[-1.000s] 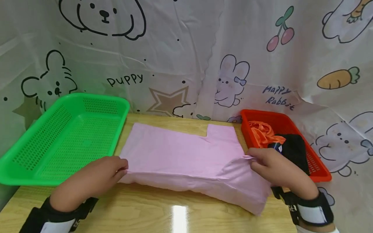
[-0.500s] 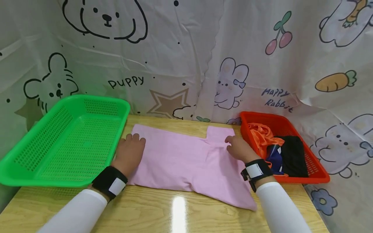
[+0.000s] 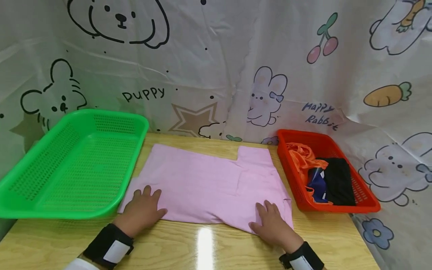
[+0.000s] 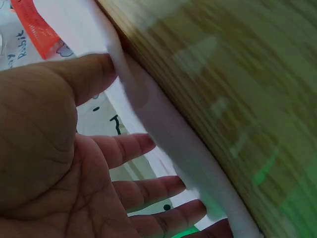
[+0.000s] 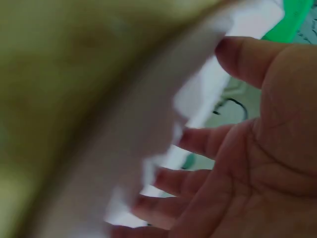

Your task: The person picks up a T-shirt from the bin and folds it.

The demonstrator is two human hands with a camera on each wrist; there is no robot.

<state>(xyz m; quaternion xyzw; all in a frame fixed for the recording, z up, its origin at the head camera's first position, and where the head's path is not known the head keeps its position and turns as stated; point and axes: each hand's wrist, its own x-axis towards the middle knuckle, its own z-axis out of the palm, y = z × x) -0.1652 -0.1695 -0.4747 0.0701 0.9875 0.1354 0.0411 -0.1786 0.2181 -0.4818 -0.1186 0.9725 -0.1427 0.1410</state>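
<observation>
A pink shirt (image 3: 202,180), folded over, lies nearly flat on the wooden table, with a sleeve-like part (image 3: 254,154) jutting out at its far right. Near its front left corner my left hand (image 3: 143,208) rests on the fabric, fingers spread. My right hand (image 3: 271,225) lies at the front right edge, its fingers also spread on the pink cloth. From the left wrist, the thumb and fingertips touch the shirt's folded edge (image 4: 163,129). The right wrist view has the fingertips against the cloth, somewhat blurred. Neither hand pinches anything.
At the left stands a green perforated basket (image 3: 101,168). A red basket (image 3: 368,200) at the right holds orange cloth (image 3: 300,152), dark blue cloth (image 3: 316,182) and black cloth (image 3: 339,180). A printed curtain (image 3: 189,56) hangs behind the table.
Both hands let go of the pink shirt's front edge after folding it away, reached over the fabric, then drew back toward the front. The cloth now lies flatter, its lower right corner tucked in.
</observation>
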